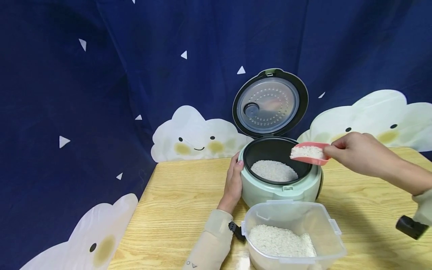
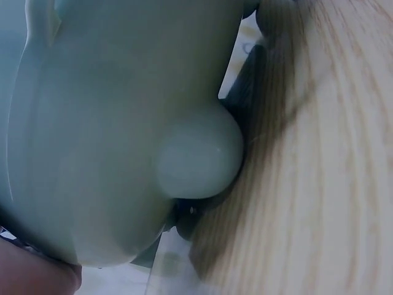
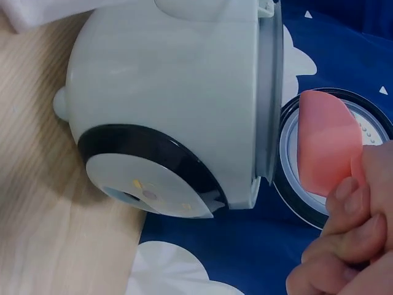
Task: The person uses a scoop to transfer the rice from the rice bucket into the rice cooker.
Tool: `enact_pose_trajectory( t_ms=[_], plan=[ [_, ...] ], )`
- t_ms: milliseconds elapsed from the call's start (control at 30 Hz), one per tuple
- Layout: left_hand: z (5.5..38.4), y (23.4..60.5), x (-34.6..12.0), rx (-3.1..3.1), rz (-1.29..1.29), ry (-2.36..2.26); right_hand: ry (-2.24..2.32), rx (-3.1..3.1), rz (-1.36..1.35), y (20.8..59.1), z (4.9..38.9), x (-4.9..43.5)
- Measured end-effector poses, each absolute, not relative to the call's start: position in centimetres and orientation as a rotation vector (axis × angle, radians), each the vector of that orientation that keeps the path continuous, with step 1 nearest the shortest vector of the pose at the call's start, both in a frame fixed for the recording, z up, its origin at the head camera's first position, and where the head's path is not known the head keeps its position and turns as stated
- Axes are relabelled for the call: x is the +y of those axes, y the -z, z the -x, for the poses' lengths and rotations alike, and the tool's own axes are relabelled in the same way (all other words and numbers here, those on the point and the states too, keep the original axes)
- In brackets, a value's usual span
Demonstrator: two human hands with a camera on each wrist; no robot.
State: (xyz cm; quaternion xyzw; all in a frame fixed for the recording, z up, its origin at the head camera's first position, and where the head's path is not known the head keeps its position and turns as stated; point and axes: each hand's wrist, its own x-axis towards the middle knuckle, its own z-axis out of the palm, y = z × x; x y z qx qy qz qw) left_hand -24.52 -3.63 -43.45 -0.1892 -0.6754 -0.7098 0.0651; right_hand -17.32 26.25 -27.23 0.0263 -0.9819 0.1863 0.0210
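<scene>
My right hand [image 1: 359, 153] grips a pink scoop [image 1: 318, 162] by its handle, above the right rim of the rice cooker. White rice [image 1: 307, 152] fills the scoop. The mint-green rice cooker [image 1: 270, 192] stands with its lid [image 1: 270, 105] raised, and rice [image 1: 274, 170] lies at the bottom of its dark pot. My left hand [image 1: 233, 183] rests against the cooker's left side, thumb near the rim. In the right wrist view curled fingers [image 3: 350, 239] hold the scoop [image 3: 328, 141], seen from its underside. The left wrist view shows mostly the cooker's body [image 2: 116, 135].
In front of the cooker stands a clear plastic container [image 1: 293, 258] holding more rice [image 1: 281, 240]. Both are on a wood-grain table [image 1: 182, 202]. A dark blue curtain [image 1: 189, 82] with white clouds hangs behind the table.
</scene>
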Motion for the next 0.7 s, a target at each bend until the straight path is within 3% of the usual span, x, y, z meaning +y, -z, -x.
enact_pose_trajectory(
  t_ms=[700],
  plan=[
    [24.6, 43.57, -3.76, -2.041, 0.574, 2.143, -0.388, -3.06, -0.142, 26.31, 18.22, 25.72]
  ],
)
